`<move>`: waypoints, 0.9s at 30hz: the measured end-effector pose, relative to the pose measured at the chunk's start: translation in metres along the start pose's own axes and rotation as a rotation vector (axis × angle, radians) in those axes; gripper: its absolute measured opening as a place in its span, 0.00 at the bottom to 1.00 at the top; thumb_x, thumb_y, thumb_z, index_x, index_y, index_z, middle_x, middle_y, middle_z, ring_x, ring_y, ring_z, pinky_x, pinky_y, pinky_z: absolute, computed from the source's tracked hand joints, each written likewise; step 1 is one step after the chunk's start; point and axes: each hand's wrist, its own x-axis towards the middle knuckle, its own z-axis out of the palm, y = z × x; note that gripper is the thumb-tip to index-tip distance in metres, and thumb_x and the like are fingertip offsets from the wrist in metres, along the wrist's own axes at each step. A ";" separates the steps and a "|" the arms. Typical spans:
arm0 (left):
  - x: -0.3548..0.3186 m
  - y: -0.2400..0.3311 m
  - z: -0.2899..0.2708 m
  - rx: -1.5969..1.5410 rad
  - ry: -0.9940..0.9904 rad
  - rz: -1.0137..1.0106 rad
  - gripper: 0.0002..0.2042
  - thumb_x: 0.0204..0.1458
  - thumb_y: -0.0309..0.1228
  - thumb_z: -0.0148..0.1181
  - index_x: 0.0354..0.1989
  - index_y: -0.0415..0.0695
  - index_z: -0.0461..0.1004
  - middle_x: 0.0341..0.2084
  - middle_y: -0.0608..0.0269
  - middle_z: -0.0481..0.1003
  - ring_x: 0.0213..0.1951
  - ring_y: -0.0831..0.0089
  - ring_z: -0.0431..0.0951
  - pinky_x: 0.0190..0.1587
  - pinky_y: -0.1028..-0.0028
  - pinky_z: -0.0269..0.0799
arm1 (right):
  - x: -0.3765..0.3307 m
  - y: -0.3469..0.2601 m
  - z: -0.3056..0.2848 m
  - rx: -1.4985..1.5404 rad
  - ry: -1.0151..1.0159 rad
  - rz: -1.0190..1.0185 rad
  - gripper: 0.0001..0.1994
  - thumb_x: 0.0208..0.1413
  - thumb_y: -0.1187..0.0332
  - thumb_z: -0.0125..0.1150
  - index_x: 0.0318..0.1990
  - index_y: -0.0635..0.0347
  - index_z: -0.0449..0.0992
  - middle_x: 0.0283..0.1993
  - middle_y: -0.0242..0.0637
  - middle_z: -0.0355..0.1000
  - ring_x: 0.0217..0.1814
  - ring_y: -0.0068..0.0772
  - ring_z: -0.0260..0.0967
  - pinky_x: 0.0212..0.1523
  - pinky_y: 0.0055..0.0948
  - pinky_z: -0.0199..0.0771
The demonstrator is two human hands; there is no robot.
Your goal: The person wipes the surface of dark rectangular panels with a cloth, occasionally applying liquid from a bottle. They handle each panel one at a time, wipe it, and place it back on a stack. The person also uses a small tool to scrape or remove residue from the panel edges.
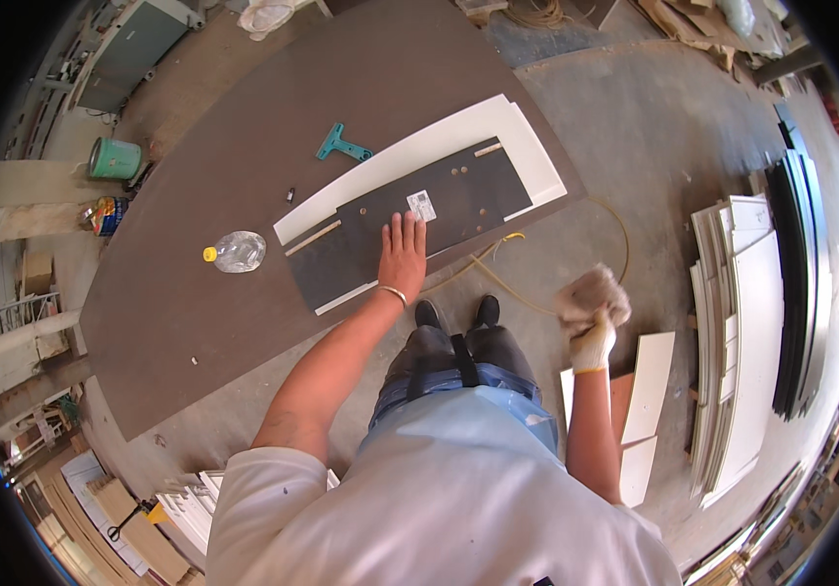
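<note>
The right hand [592, 344], gloved, hung out to the person's side above the floor [673, 146], fingers closed around a bunched beige cloth [592, 293]. The left arm [336, 352] reached forward, and I saw the bare left hand [403, 259] palm down, fingers straight and nearly together, on a dark panel [463, 186]. That panel lay over a white board [419, 153] on the brown surface [175, 342], with a teal scraper [344, 146] just beyond.

on table [214, 186]: bottle [241, 252] left of panels [458, 203], tool [334, 143] behind; board stack [746, 342] at right.
</note>
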 end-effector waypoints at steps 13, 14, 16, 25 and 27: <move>-0.043 0.026 -0.099 -0.283 0.256 -0.102 0.17 0.59 0.29 0.59 0.57 0.39 0.77 0.52 0.48 0.83 0.53 0.51 0.84 0.59 0.53 0.78 | 0.030 -0.020 -0.039 -0.009 -0.067 0.081 0.32 0.71 0.65 0.53 0.80 0.49 0.57 0.75 0.38 0.64 0.73 0.48 0.67 0.69 0.55 0.73; -0.037 0.011 -0.112 -0.298 0.134 -0.214 0.15 0.57 0.29 0.63 0.53 0.44 0.79 0.46 0.50 0.84 0.46 0.49 0.85 0.50 0.53 0.80 | 0.033 -0.027 -0.036 0.026 -0.138 0.118 0.32 0.69 0.65 0.53 0.80 0.46 0.57 0.77 0.39 0.62 0.76 0.51 0.65 0.70 0.59 0.72; -0.008 -0.028 -0.128 -0.485 0.170 -0.305 0.16 0.56 0.30 0.68 0.54 0.44 0.80 0.49 0.51 0.84 0.49 0.45 0.83 0.51 0.51 0.79 | 0.037 -0.035 -0.027 0.085 -0.185 0.152 0.33 0.67 0.64 0.54 0.80 0.42 0.57 0.79 0.40 0.60 0.79 0.56 0.62 0.72 0.64 0.70; 0.113 -0.124 -0.064 -0.640 -0.122 -0.222 0.19 0.63 0.38 0.64 0.61 0.52 0.81 0.56 0.52 0.81 0.60 0.49 0.78 0.61 0.57 0.74 | -0.001 -0.010 0.050 0.083 -0.216 0.090 0.32 0.65 0.69 0.55 0.77 0.50 0.60 0.77 0.34 0.62 0.76 0.52 0.65 0.70 0.61 0.72; 0.111 -0.109 -0.049 -0.547 -0.029 -0.167 0.20 0.63 0.36 0.64 0.63 0.50 0.79 0.60 0.51 0.78 0.64 0.48 0.74 0.65 0.54 0.70 | -0.017 -0.001 0.074 -0.108 -0.131 0.034 0.29 0.64 0.69 0.55 0.73 0.57 0.62 0.63 0.39 0.66 0.61 0.42 0.68 0.57 0.48 0.72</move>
